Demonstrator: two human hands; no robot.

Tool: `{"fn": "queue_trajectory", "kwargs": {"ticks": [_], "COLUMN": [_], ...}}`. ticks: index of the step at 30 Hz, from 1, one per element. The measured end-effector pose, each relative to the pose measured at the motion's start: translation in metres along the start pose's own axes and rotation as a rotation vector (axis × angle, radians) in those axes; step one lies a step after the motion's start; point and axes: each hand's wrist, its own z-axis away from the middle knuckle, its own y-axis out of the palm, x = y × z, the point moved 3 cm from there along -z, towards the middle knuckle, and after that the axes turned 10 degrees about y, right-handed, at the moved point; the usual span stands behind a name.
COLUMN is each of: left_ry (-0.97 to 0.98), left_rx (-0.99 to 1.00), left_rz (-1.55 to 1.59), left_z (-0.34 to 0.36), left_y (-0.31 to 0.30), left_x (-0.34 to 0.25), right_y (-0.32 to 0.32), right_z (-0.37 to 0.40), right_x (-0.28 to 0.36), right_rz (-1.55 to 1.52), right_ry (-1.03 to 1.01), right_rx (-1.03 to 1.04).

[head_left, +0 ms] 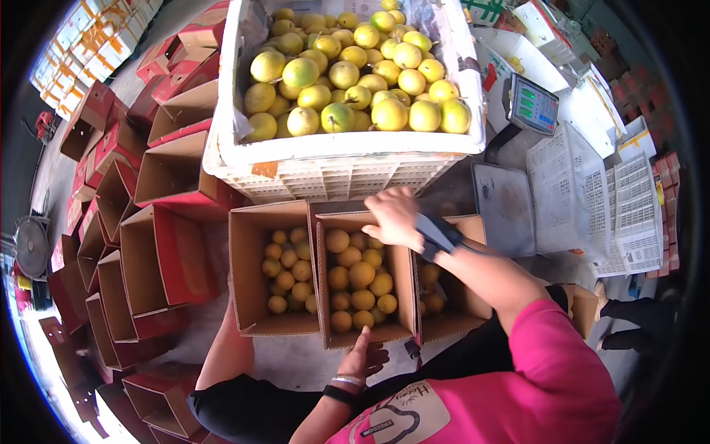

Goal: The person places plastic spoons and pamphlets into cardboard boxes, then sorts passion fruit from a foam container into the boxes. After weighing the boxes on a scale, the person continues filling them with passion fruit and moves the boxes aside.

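Note:
An open cardboard box (pixel 403 296) of round yellow-orange fruit (pixel 362 274) stands in front of me. My right hand (pixel 396 214) is at its far edge, fingers over the rim and thumb on the inner side, seemingly gripping the wall. Below the near edge, my left hand (pixel 361 359) has its thumb up against the box and its other fingers apart, with nothing visible in them. To the left stands another box (pixel 248 274) of similar fruit. A third box (pixel 466 303), partly hidden by my right arm, holds some fruit too.
Beyond the boxes, a white foam bin (pixel 347 154) full of yellow-green fruit rests on a plastic crate (pixel 333 180). Several red cardboard boxes (pixel 177 255) crowd the left. At right are a digital scale (pixel 534 105), white crates (pixel 569 192) and another person's dark-clothed legs (pixel 640 322).

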Motion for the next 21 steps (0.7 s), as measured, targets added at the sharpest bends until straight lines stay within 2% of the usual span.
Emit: {"fn": "queue_trajectory", "kwargs": {"ticks": [2, 3, 4, 5, 6, 8, 10, 12, 14, 16, 18, 20, 21], "left_ry": [0.147, 0.107, 0.1, 0.249, 0.295, 0.326, 0.375, 0.428, 0.536, 1.034, 0.875, 1.095, 1.295], "left_rx": [-0.068, -0.024, -0.021, 0.015, -0.004, -0.075, -0.122, -0.065, -0.002, 0.04, -0.023, -0.001, 0.009], "left_rz": [-0.026, 0.193, 0.194, 0.064, 0.068, 0.116, 0.048, 0.017, 0.036, -0.821, -0.443, -0.411, -0.302], "left_z": [-0.007, -0.015, -0.012, -0.008, -0.002, 0.027, 0.078, 0.126, 0.176, 0.21, 0.259, 0.291, 0.293], "left_y": [-0.007, -0.012, -0.022, -0.028, -0.029, -0.032, -0.026, -0.025, -0.013, -0.031, -0.005, 0.017, 0.041], "left_x": [0.003, 0.011, 0.024, 0.028, 0.025, 0.021, 0.012, 0.012, 0.004, 0.001, -0.023, -0.055, -0.075], "right_y": [0.043, 0.04, 0.047, 0.041, 0.027, -0.011, -0.06, -0.114, -0.181, -0.24, -0.291, -0.329, -0.345], "right_z": [-0.037, -0.044, -0.044, -0.035, -0.028, -0.005, 0.015, 0.034, 0.066, 0.107, 0.156, 0.211, 0.233], "right_x": [0.01, 0.017, 0.021, 0.028, 0.036, 0.052, 0.057, 0.049, 0.046, 0.033, 0.009, -0.022, -0.041], "right_rz": [-0.08, -0.159, -0.016, -0.003, 0.019, 0.076, 0.044, -0.103, -0.122, -0.104, -0.148, -0.177, -0.281], "right_ry": [0.161, -0.006, 0.003, -0.038, -0.087, -0.171, -0.264, -0.336, -0.32, -0.237, -0.171, -0.103, 0.085], "right_rx": [0.393, 0.193, 0.301, 0.335, 0.353, 0.316, 0.16, 0.057, -0.014, -0.071, -0.172, -0.365, -0.344]}}
